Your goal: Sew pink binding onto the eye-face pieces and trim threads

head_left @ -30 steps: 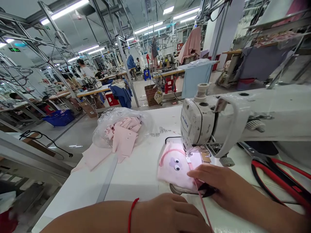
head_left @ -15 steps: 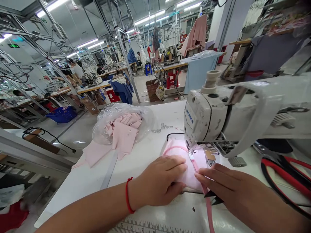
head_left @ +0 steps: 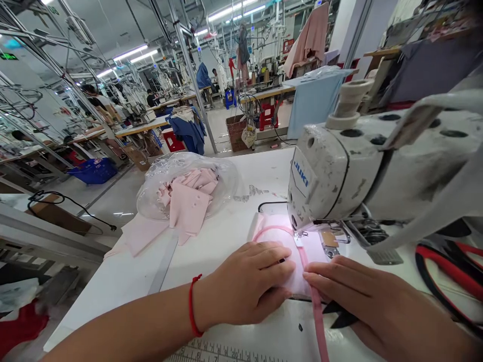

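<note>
My left hand [head_left: 256, 281], a red cord bracelet at its wrist, lies on a pale pink fabric piece [head_left: 271, 221], fingers flat and thumb apart. My right hand [head_left: 362, 296] has its fingers together on a narrow pink strip [head_left: 319, 322], which runs up to the presser foot [head_left: 298, 242] of a white sewing machine [head_left: 324, 171]. Two dark pointed tips [head_left: 341, 314] stick out under the right palm; what they belong to is mostly hidden. On the fabric, the strip curves leftward behind the needle area.
A clear plastic bag [head_left: 226, 181] with pink cut pieces [head_left: 190, 203] sits on the white table [head_left: 211, 256] at left. Scissors with red and black handles [head_left: 449, 266] lie at right. A printed ruler scale [head_left: 226, 352] marks the front. Other workstations and people are farther back.
The view has shifted a little, so the machine head appears larger and nearer. Both hands stay on the fabric and strip, with only slight finger movement.
</note>
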`<state>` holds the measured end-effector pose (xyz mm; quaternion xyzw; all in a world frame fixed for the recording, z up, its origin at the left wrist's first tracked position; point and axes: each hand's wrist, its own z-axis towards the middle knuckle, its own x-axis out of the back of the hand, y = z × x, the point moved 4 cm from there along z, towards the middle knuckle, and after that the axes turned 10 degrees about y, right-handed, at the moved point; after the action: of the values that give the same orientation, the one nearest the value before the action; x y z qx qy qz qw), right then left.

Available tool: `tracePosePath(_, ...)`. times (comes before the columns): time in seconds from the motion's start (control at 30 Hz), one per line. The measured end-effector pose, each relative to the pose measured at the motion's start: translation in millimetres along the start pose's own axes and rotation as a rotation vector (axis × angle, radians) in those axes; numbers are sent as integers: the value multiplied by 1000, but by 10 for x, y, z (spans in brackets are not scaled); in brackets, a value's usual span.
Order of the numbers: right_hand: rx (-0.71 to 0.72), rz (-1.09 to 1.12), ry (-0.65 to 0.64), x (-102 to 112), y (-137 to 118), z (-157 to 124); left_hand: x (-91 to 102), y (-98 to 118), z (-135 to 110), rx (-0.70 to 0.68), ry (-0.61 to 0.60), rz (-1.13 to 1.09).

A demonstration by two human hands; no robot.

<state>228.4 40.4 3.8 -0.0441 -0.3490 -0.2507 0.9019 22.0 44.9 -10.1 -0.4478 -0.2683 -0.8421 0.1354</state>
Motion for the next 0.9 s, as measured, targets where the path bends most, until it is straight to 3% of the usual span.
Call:
tracePosePath(0.3, -132, 121, -66, -155, -5, -295, 17, 13, 7, -8, 31, 28)
tracePosePath(0.57, -87, 74, -112, -76, 28, -77, -17, -30, -17, 8, 6, 31)
tracePosePath(0.9, -93, 40, -37, 11, 25, -14, -13, -23, -16, 13, 8, 2)
